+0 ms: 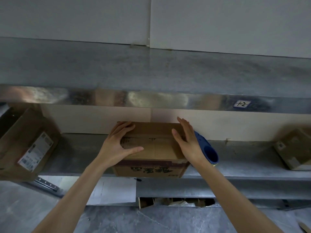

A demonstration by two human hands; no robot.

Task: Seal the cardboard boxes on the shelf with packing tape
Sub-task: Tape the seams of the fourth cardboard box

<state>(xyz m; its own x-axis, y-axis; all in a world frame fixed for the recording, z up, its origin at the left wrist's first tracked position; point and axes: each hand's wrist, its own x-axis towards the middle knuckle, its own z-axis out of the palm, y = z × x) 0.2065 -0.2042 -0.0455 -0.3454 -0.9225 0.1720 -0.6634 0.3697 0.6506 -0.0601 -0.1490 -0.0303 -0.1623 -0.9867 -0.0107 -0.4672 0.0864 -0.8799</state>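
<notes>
Head camera sees the left hand lying flat on the box, the right hand with straight fingers against its right edge, neither gripping anything.

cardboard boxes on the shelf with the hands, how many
3. Left box at the frame's left edge; middle box, touched by the left hand and right hand; right box at the right edge. Others may sit out of frame.

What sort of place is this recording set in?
Probably a warehouse or packing stockroom: metal shelving with a handwritten location tag, a labelled cardboard box at left, and a blue tape dispenser beside the middle box.
</notes>
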